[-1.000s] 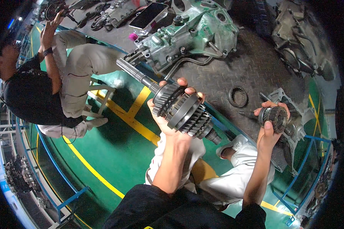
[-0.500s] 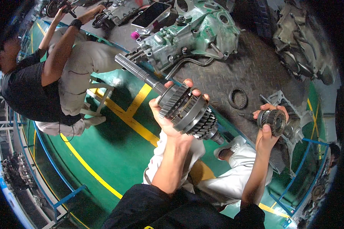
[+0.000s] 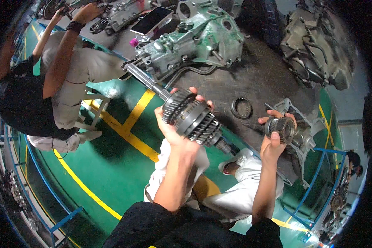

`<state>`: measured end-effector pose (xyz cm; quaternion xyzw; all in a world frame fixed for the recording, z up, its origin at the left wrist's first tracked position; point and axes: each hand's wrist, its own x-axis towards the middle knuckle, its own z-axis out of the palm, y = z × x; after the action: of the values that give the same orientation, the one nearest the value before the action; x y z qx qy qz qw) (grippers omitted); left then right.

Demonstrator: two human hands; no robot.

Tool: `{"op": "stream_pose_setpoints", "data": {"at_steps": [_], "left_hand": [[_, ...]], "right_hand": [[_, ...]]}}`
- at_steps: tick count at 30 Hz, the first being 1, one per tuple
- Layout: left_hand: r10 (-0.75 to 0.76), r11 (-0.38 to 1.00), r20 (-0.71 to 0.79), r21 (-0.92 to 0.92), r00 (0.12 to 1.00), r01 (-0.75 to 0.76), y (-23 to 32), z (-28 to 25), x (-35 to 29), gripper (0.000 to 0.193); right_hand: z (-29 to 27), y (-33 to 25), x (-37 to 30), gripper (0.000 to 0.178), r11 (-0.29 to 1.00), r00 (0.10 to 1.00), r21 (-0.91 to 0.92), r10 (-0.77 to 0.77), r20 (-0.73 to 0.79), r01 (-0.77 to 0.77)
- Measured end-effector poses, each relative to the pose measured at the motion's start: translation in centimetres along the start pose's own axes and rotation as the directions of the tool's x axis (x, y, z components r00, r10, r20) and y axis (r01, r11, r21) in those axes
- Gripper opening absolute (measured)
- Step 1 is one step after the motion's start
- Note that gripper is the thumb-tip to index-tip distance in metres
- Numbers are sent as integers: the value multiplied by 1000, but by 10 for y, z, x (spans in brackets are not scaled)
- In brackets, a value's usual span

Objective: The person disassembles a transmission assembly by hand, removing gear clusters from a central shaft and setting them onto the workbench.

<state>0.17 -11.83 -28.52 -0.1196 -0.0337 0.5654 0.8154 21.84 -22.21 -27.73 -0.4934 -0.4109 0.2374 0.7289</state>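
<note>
My left hand (image 3: 173, 131) is closed around a gearbox shaft (image 3: 194, 117) that carries several gears. The splined end of the shaft points up and left, and its short end points down and right. In my right hand (image 3: 273, 145) is a small toothed gear (image 3: 282, 130), with the thumb and fingers wrapped around its rim. The shaft and the gear are held apart. Between them, on the dark bench, lies a toothed ring (image 3: 241, 108). Close to my right hand is a cast metal housing (image 3: 305, 136).
A large greenish gearbox casing (image 3: 202, 41) stands on the patterned metal bench (image 3: 252, 66), with a phone (image 3: 153, 20) beside it. Another casing (image 3: 318, 49) is at the back right. At the left, a co-worker (image 3: 25, 97) sits on a stool, handling parts. A blue rail (image 3: 314, 186) stands at right.
The whole scene has shifted slightly left in view. The shaft has turned a little in my left hand, and the gear stays in my right hand.
</note>
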Motion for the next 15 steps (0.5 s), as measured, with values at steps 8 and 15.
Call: {"op": "stream_pose_setpoints", "data": {"at_steps": [8,15], "left_hand": [[33,988,-49,151,998,-25,-1,-6,5,48],[40,977,-230,213,972,10,-5,-8,9,55]], "right_hand": [[-2,-4,6,74,985,997,151,78,1,-77],[6,-4,5,72,993,998,94,70,-6,-69]]}}
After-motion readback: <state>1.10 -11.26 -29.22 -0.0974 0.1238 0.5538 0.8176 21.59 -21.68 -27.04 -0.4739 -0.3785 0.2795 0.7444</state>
